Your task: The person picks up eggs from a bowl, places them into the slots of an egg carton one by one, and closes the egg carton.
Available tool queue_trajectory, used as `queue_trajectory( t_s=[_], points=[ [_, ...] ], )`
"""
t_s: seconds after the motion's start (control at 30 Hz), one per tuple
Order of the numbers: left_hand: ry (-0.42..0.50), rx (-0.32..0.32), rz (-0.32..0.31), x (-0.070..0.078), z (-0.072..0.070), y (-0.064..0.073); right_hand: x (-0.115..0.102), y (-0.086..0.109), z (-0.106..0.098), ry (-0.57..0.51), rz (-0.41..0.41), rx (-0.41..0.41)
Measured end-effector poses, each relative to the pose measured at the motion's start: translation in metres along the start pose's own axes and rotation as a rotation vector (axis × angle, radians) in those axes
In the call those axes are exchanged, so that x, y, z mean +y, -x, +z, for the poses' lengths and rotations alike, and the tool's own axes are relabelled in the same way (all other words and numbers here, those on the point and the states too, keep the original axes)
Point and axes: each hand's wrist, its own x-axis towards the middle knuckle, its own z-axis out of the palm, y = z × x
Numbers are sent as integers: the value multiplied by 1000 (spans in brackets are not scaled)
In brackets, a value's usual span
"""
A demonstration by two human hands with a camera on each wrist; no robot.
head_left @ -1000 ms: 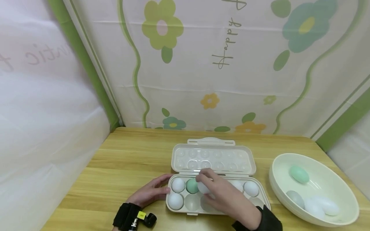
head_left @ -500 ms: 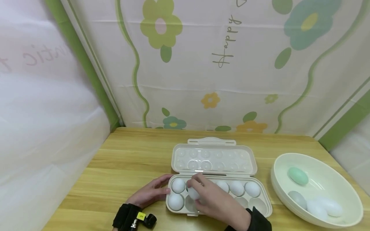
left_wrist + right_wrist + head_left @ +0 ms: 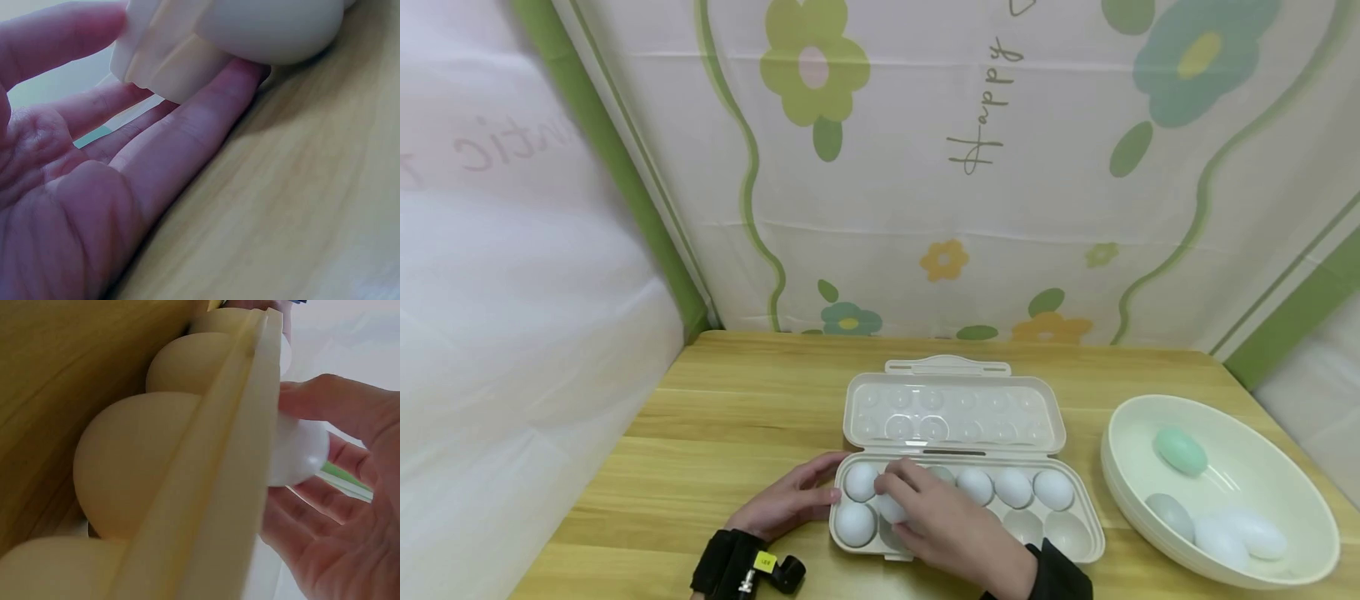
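Note:
An egg box of cream plastic lies open on the table, with white eggs in part of its two rows. My right hand pinches a white egg at the second cup from the left in the near row. The right wrist view shows that egg low against the box rim, between thumb and fingers. At the box's left end my left hand holds the box, thumb at the rim. One finger reaches under the box in the left wrist view. Part of the far row is hidden by the right hand.
To the right stands a large cream bowl with a green egg, a grey egg and white eggs. The box lid lies folded back. A patterned curtain hangs behind the wooden table.
My right hand has carried the white egg left and then down to the near row's second cup. The left hand has stayed at the box's left end.

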Motion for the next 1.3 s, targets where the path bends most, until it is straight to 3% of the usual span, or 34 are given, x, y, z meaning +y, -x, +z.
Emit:
queue_trajectory(
  t_s=[0.4, 0.67, 1.3],
  points=[
    [-9, -15, 5, 4, 1, -1, 1, 4, 0, 83, -68, -76],
    [-18, -7, -4, 2, 1, 1, -1, 8, 1, 146, -108, -75],
    [-5, 7, -27, 4, 5, 3, -4, 8, -3, 163, -113, -92]
  ],
)
